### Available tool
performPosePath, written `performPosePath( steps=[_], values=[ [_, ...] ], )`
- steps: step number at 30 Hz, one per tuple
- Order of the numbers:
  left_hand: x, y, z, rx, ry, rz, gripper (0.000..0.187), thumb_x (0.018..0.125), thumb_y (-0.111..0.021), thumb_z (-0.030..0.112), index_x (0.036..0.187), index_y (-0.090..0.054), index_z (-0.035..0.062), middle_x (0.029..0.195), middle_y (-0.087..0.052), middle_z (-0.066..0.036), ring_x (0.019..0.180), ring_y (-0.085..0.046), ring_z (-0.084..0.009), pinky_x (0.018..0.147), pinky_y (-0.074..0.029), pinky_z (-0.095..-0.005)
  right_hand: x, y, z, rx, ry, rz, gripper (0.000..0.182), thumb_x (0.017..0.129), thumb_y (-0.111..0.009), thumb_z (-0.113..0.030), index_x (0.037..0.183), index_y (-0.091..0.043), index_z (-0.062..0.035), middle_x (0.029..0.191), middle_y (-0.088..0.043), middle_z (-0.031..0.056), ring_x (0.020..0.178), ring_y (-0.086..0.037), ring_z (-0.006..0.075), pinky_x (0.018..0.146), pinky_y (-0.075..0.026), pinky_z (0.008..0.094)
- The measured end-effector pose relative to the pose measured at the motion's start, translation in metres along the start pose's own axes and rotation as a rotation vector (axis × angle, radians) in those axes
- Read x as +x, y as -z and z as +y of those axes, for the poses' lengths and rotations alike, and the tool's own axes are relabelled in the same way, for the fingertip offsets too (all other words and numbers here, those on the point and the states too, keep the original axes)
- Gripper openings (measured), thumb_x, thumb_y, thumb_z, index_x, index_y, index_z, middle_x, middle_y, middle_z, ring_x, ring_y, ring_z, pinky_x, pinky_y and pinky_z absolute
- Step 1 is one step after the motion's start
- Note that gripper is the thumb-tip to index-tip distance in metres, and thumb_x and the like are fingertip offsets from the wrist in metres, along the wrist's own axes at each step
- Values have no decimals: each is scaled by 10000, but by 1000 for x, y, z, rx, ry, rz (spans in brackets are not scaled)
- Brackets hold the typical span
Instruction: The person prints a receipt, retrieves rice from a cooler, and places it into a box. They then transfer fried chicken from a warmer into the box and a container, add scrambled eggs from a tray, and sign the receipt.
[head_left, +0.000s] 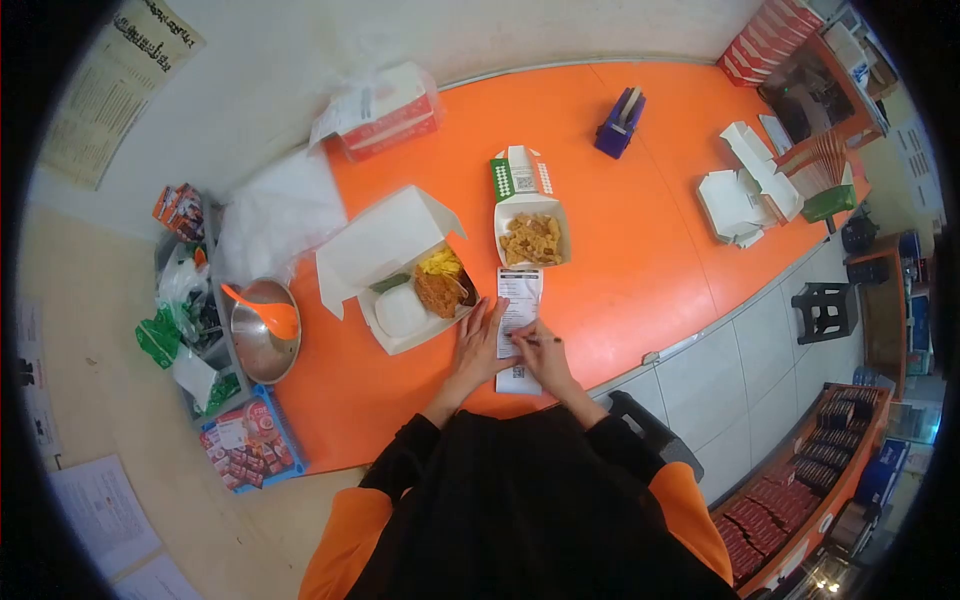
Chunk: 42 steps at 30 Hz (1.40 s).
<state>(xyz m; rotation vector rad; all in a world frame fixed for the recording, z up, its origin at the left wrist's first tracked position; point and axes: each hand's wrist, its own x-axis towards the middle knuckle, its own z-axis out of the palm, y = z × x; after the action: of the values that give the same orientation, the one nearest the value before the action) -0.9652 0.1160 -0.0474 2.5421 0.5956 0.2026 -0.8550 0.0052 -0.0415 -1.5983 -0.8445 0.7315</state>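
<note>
A long printed receipt (pixel 518 300) lies on the orange table. My left hand (pixel 478 347) rests flat on its left edge, fingers spread. My right hand (pixel 545 358) is closed around a dark pen (pixel 533 341), whose tip is over the receipt. Just beyond the receipt stands an open small box (pixel 498 225) with fried pieces (pixel 531 238) in it. Left of it, an open white box (pixel 369 250) holds wrapped rice (pixel 401 311), fried chicken (pixel 438 294), yellow shreds (pixel 441 263) and something green.
A steel bowl (pixel 262 345) with an orange spoon (pixel 277 316) is at the left, beside a grey bin of packets. Further back are a red-and-white box (pixel 395 122) and a purple tape dispenser (pixel 620 125). Open white cartons (pixel 737 204) lie at the right.
</note>
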Motion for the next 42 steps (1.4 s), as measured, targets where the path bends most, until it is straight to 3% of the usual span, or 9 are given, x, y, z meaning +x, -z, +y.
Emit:
performPosePath(
  steps=[11, 15, 17, 22, 25, 28, 30, 37, 42],
  values=[
    [0, 13, 14, 62, -3, -26, 1038, 647, -722, 474, 1404, -147, 57, 1366, -369, -134, 1308, -243, -312, 1056, -165, -479, -4, 77, 21, -381, 211, 213, 349, 709, -546, 89, 1044, -547, -8, 1023, -564, 142, 1027, -516, 294, 834, -437, 342],
    [-12, 5, 7, -51, -67, -7, 945, 647, -718, 485, 1380, -275, 84, 1300, -436, -128, 1226, -345, -302, 1014, -208, -468, 21, 102, 12, -881, 344, 150, 415, 722, -540, 80, 1124, -534, -24, 1097, -538, 151, 1078, -467, 313, 882, -400, 350],
    [-37, 19, -4, 181, -356, 387, 821, 675, -718, 417, 1331, -350, 88, 1232, -477, -107, 1122, -409, -288, 939, -262, -459, 19, 97, -4, -959, 401, 201, 431, 735, -570, 48, 1157, -520, -25, 1124, -545, 157, 1090, -466, 314, 878, -413, 336],
    [-29, 139, -40, 425, 444, 1168, 515, 771, -641, 275, 1203, -455, 67, 1220, -472, -102, 1163, -371, -305, 899, -252, -484, 106, 34, -67, -371, 460, 195, 405, 795, -620, -66, 1182, -504, -24, 1212, -503, 121, 1046, -519, 278, 850, -438, 352],
    [-28, 167, -78, 569, 566, 685, 415, 820, -578, 202, 1186, -469, 39, 1080, -549, -170, 1036, -484, -335, 840, -339, -479, 157, -6, -99, -307, 424, 83, 353, 807, -611, -114, 1130, -526, -1, 1056, -573, 163, 909, -582, 298, 769, -467, 367],
    [-34, 157, -86, 32, 615, 541, 341, 846, -534, 151, 1153, -480, 11, 851, -585, -218, 812, -560, -382, 700, -428, -449, 190, -14, -90, -565, 281, -216, 210, 831, -550, -156, 942, -531, 21, 735, -581, 227, 704, -581, 389, 620, -461, 440],
    [-50, 138, -68, 125, 628, 544, 306, 861, -497, 93, 1146, -471, -14, 727, -560, -215, 658, -561, -402, 610, -457, -402, 171, -9, -85, -576, 272, -203, 153, 840, -514, -136, 869, -506, 14, 683, -548, 248, 700, -557, 418, 602, -439, 464],
    [-63, 79, -9, -403, 602, 733, 378, 887, -422, 1, 1263, -402, 36, 1074, -563, -220, 973, -584, -331, 765, -462, -349, 78, -11, -42, -109, 102, -61, 190, 889, -423, -52, 1075, -452, -33, 854, -600, 225, 760, -602, 371, 650, -451, 401],
    [-82, 66, -11, -711, 448, 554, 580, 845, -461, -35, 1375, -241, 47, 1376, -328, -191, 1253, -370, -295, 1006, -306, -340, 45, 3, -64, -63, -6, -322, 609, 855, -466, 8, 1389, -208, -131, 1220, -455, 229, 1133, -488, 316, 922, -400, 363]
  ],
)
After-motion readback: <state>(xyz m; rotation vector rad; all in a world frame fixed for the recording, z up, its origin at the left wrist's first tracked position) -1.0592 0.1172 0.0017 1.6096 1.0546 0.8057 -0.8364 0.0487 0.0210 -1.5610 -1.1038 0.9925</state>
